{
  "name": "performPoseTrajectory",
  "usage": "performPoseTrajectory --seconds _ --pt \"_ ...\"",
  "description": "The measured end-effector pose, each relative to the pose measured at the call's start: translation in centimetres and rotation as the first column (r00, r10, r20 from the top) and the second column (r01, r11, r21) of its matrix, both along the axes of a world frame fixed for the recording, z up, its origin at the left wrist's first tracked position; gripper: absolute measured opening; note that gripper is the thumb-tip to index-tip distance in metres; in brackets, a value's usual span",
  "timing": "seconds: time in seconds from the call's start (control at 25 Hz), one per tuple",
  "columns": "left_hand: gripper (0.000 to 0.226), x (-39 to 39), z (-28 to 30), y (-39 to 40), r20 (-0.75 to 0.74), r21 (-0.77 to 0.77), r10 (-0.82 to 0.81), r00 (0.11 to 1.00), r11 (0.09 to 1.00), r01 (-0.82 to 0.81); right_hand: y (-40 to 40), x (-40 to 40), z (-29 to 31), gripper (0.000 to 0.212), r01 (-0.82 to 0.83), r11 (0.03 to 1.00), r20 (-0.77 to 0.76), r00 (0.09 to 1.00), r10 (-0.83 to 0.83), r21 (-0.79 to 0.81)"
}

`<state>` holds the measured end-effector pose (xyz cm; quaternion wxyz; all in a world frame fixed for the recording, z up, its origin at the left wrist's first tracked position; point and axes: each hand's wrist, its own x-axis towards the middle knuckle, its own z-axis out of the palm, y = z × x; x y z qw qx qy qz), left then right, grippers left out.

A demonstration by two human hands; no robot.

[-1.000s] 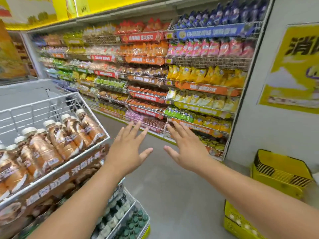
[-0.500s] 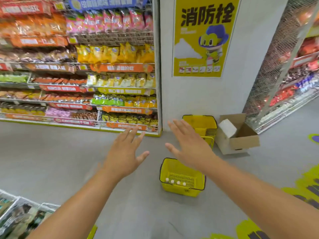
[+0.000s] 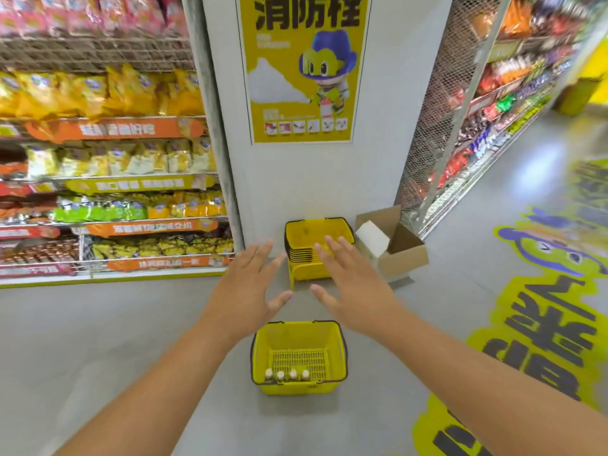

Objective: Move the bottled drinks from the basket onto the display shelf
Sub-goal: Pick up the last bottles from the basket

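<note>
Change since the earlier frames: the view has swung from the drinks shelf to the floor, and the yellow basket [image 3: 298,356] now lies larger and lower in view, below both outstretched hands.

Item 1. Left hand [image 3: 244,291]: raised, palm down, fingers straight and spread, holding nothing.

Item 2. Right hand [image 3: 352,287]: just beside the left, thumbs nearly meeting, fingers likewise straight and spread, holding nothing.

Item 3. Basket: on the grey floor [image 3: 98,340], below the fingertips and between the two forearms, apart from both hands.

Item 4. Bottles [image 3: 287,375]: four white caps in a row along the basket's near wall (bodies too small to make out), well below the fingers.

Item 5. Stack of baskets [image 3: 309,232]: yellow, nested, beyond the fingertips against the wall; the right fingers overlap it in view.

Item 6. Cardboard box [image 3: 393,250]: open, right of the right fingers, beside the stack.

Item 7. Poster [image 3: 301,70]: yellow, on the wall above the fingers.

Item 8. Snack shelves [image 3: 108,153]: left of the left fingers.
</note>
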<state>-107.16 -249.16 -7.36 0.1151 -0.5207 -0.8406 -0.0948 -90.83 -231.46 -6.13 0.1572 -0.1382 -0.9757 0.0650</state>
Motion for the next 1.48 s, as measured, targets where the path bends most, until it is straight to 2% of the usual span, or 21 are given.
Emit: performPoseTrajectory --seconds 0.2,0.36,0.56,0.76,0.96,1.28,1.48 --pt "0.075 -7.6 -3.6 7.0 0.076 -0.043 -0.044 0.996 0.998 0.047 5.0 -6.7 -2.7 0.081 0.12 0.993 0.097 0.988 -0.119 -0.012" --pt "0.074 -11.8 -7.4 10.9 0.172 -0.067 -0.045 0.984 0.996 0.057 8.6 -10.6 -6.0 0.082 0.173 0.981 0.17 0.973 -0.156 -0.088" --pt "0.074 -15.6 -13.4 14.1 0.228 -0.125 0.009 0.974 0.992 0.02 12.4 -14.1 -11.6 0.087 0.178 0.971 0.255 0.958 -0.134 -0.161" --pt "0.076 -17.1 -21.9 16.7 0.281 -0.187 0.06 0.958 0.982 -0.007 16.1 -16.5 -20.2 0.087 0.123 0.965 0.325 0.945 -0.043 -0.232" --pt "0.076 -17.3 -33.7 18.3 0.315 -0.224 0.107 0.943 0.974 -0.035 18.9 -18.0 -32.5 0.08 0.02 0.959 0.391 0.916 0.095 -0.282" --pt "0.083 -16.7 -54.7 18.6 0.355 -0.337 0.191 0.915 0.939 -0.065 21.3 -18.4 -54.5 0.087 -0.014 0.962 0.428 0.894 0.133 -0.271" --pt "0.094 -17.5 -67.3 19.4 0.412 -0.371 0.232 0.881 0.926 -0.07 22.1 -20.3 -67.8 0.073 -0.075 0.955 0.513 0.83 0.219 -0.287"
